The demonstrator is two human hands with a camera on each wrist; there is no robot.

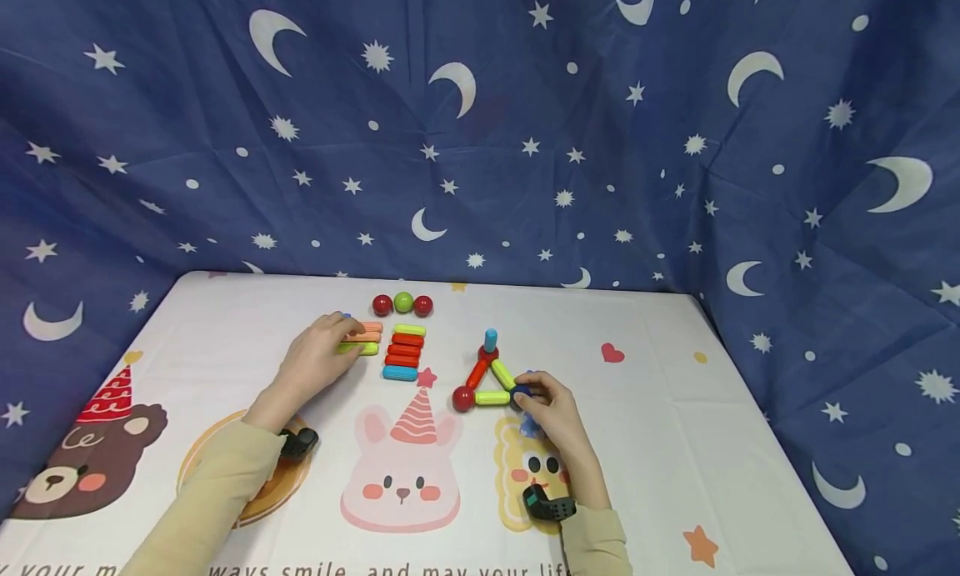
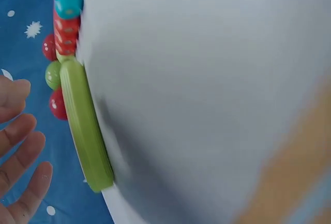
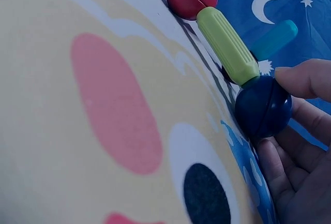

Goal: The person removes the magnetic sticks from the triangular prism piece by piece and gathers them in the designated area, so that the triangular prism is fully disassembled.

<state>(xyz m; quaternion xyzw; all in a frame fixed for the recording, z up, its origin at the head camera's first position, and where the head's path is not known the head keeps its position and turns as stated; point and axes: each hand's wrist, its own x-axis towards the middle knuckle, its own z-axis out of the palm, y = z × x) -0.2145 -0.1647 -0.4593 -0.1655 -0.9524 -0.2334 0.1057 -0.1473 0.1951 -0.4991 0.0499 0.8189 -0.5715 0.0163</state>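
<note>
My left hand hovers at a group of sticks, orange sticks and a light green stick. In the left wrist view its fingers are spread apart and grip nothing. To the right lies a flat triangle of sticks and balls. My right hand pinches its dark blue ball between thumb and fingers. Two light green sticks and a red stick form the sides. A red ball is the left corner; another red ball at the far corner carries an upright blue stick.
Beside the left hand lies a column of sticks: light green, several red and blue. Behind it two red balls flank a green ball. A blue curtain hangs behind the printed tablecloth.
</note>
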